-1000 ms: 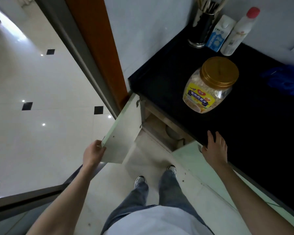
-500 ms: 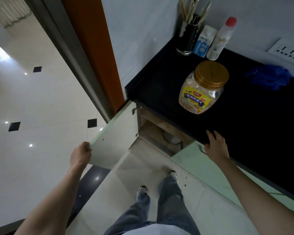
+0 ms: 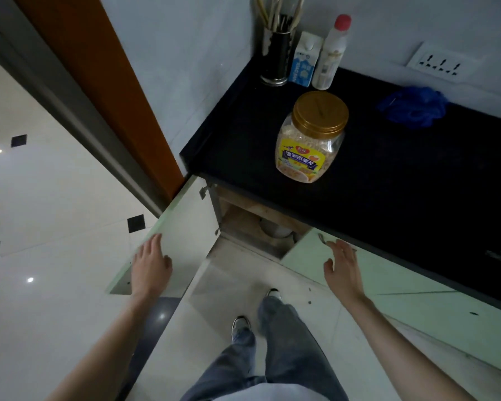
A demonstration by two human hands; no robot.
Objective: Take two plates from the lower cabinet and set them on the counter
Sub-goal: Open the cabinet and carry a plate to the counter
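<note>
**Head view: end of the door-opening step.** The left door [image 3: 191, 227] of the lower cabinet [image 3: 243, 218] is shown swung fully out below the front left corner of the table [image 3: 388, 198]. The door's free edge was gripped by the left hand [image 3: 149, 266] half a second earlier and has now been let go. The hand is laid flat against that edge with its fingers [image 3: 154, 243] straight and released, holding nothing. The right hand [image 3: 342, 270], previously rested on the table's front edge, is lifted off and held in the air before the shut right door [image 3: 388, 279], just beside its handle [image 3: 322, 238]. Its fingers are spread and empty. Both forearms are extended forward and down. Opening is judged complete, so reaching in is the step now due. Within the shadowed opening only a pale rounded rim is seen, presumably of the plates [image 3: 274, 231]; their number cannot be told. No plate is yet set on the table, where a jar [image 3: 313, 137] stands near the front left corner.
</note>
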